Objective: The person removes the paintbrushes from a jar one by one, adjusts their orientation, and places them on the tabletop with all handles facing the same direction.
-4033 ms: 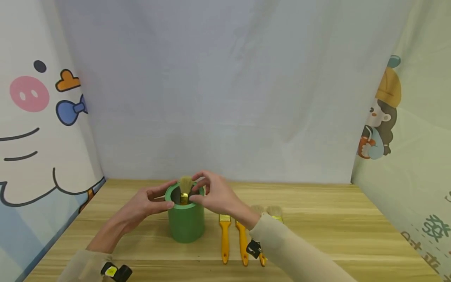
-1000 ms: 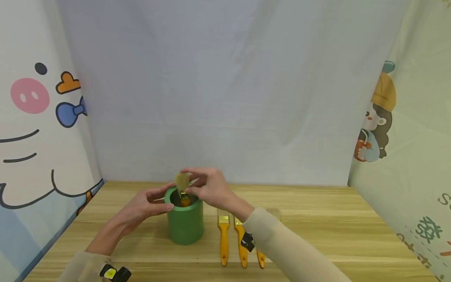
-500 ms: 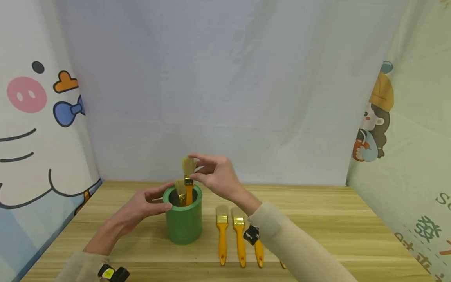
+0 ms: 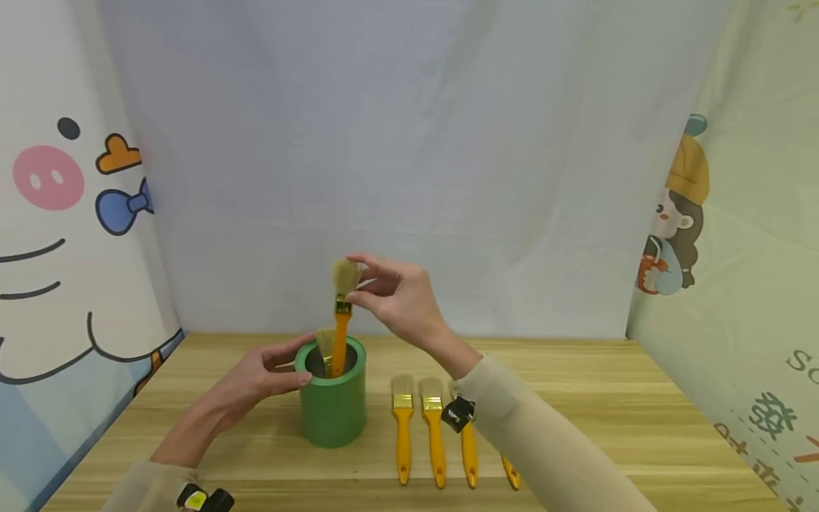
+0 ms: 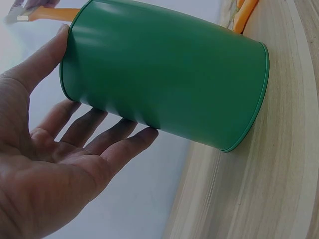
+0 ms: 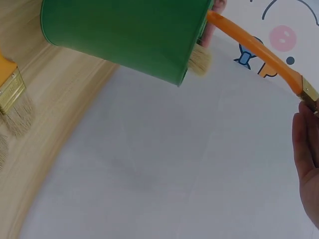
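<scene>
My right hand [image 4: 403, 302] pinches a paintbrush [image 4: 341, 334] near its metal band and bristles. The brush hangs handle down, the tip of its orange handle at the mouth of a green can [image 4: 334, 416]. Thumb and fingers of my left hand [image 4: 271, 370] hold the can on either side near its rim. In the left wrist view, that hand [image 5: 55, 154] has its thumb on one side of the can [image 5: 164, 69] and its fingers along the other. A second paintbrush [image 4: 325, 345] leans inside the can, bristles up, its handle hidden.
Several more paintbrushes lie in a row on the wooden table to the right of the can, the nearest brush [image 4: 403, 434] at the row's left end. My right sleeve [image 4: 544, 434] covers part of the row. A pale curtain [image 4: 409, 163] hangs behind the table.
My right hand has risen, drawing the paintbrush up until most of its handle shows above the can. The other brush inside now shows at the left. My left hand stays at the rim.
</scene>
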The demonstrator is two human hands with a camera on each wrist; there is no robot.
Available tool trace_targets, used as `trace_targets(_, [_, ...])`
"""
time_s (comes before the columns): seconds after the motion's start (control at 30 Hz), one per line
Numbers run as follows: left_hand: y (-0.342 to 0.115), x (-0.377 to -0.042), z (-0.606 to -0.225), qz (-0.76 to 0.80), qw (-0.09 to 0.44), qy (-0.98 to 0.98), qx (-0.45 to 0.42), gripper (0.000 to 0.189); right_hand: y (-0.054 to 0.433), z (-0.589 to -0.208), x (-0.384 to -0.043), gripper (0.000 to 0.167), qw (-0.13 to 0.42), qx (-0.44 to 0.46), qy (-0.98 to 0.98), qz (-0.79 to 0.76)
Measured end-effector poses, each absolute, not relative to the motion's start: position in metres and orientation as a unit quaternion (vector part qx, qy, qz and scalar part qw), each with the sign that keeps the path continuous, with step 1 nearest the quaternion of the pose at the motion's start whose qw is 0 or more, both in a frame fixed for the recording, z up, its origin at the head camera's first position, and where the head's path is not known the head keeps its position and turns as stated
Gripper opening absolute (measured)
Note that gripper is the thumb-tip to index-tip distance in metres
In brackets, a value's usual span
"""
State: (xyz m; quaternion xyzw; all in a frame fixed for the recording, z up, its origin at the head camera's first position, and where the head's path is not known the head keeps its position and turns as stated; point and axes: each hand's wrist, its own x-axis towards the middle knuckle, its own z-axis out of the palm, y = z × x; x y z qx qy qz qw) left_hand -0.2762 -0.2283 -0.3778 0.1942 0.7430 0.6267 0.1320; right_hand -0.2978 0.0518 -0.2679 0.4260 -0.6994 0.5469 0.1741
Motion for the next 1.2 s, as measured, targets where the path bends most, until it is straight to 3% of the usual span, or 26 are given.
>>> trace_targets(0.57, [-0.23, -0.275, -0.378, 0.623, 0.125, 0.749, 0.188, 0.077, 0.084, -0.24, -0.282, 0.051, 0.216, 0.422, -0.691, 0.546])
trace_targets(1.2, [-0.23, -0.275, -0.38, 0.624, 0.122, 0.748, 0.191, 0.076, 0.141, -0.285, -0.273, 0.05, 0.171, 0.348, -0.746, 0.542])
